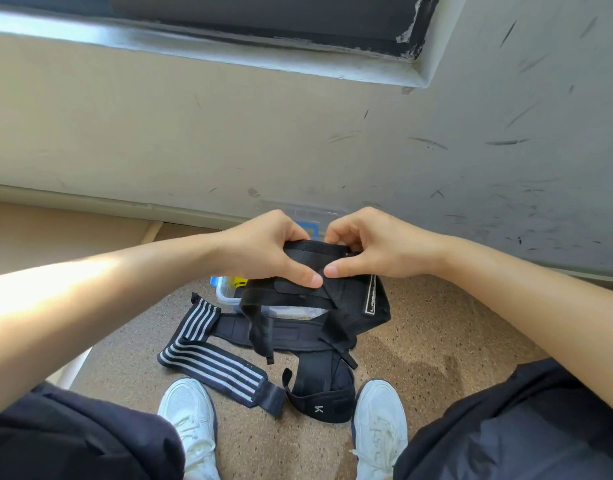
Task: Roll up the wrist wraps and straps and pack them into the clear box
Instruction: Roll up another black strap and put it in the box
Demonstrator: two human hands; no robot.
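Two bare hands meet above the clear box [229,299], both gripping one black strap [315,252]. Left hand [267,249]: fingers curled over the strap's far edge, thumb pressed flat on its near face, so the hand is closed on the fabric. Right hand [374,247]: fingers likewise bent over the top edge, thumb tip laid on the near face just beside the left thumb; the two thumbs are close but whether they touch cannot be told. The gripped part of the strap appears folded or partly rolled between the hands, while its loose ends hang down in front of the box, one bearing a white-lettered label [369,294].

Clear box: on the speckled floor [419,341] against the wall [229,150], directly below the hands and largely hidden by them and by the hanging strap; a blue latch [307,227] shows between the hands and a yellow item [239,281] shows at the box's left end.

On the near side of the box lie a striped wrap [211,363], unrolled, and a second black wrap [319,400], loosely heaped. Both rest between the box and the person's white shoes [191,410].
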